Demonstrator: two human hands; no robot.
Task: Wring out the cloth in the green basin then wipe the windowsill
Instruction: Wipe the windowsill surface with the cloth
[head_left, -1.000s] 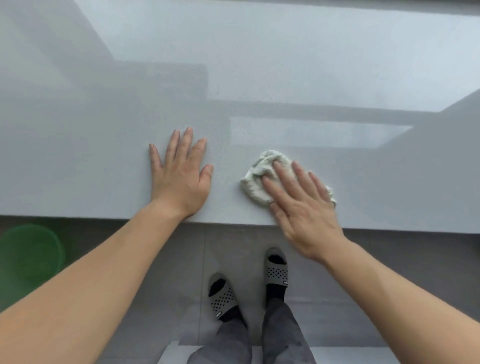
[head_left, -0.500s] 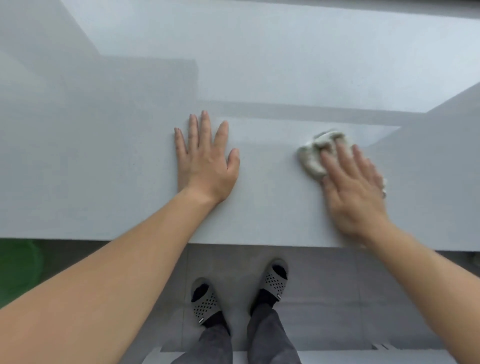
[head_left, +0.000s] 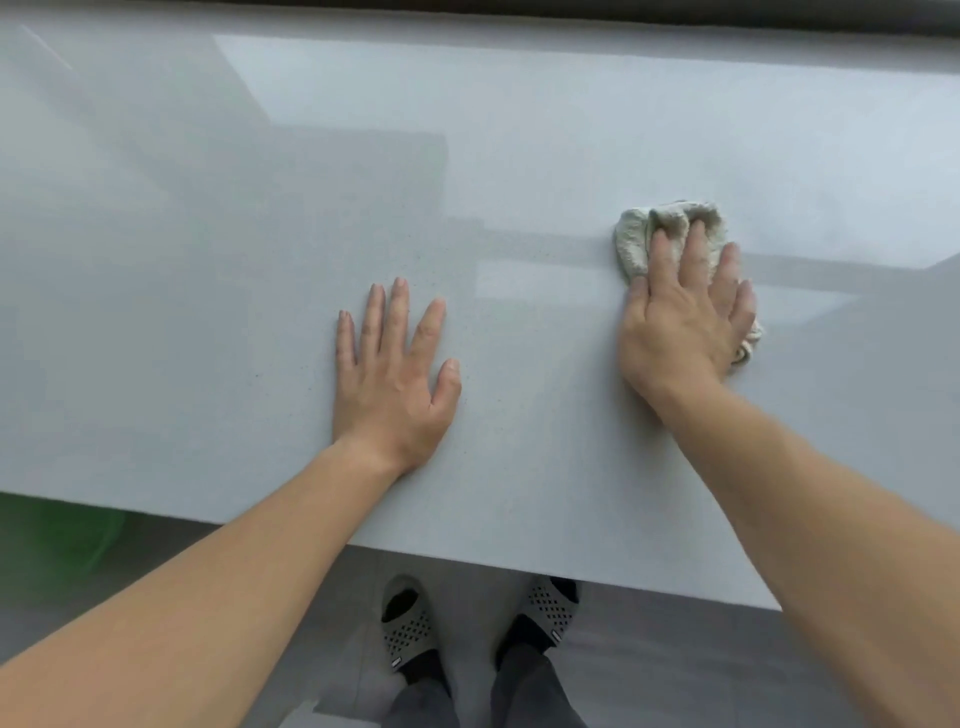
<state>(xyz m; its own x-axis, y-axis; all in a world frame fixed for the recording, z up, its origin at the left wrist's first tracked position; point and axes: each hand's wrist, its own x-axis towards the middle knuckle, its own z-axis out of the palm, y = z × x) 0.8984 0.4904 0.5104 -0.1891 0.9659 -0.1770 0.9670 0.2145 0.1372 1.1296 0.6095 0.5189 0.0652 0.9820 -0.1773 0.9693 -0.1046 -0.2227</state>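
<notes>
L hand (head_left: 395, 379) flat, palm down; R hand (head_left: 680, 322) pressing flat.

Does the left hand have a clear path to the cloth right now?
Probably yes: bare windowsill lies between the left hand and the cloth, though the right hand presses on most of it.

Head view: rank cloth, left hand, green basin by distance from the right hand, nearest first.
1. cloth: directly under the right hand, pressed onto the windowsill.
2. left hand: flat on the windowsill, off to the left.
3. green basin: on the floor at far left, below the windowsill's front edge.
</notes>
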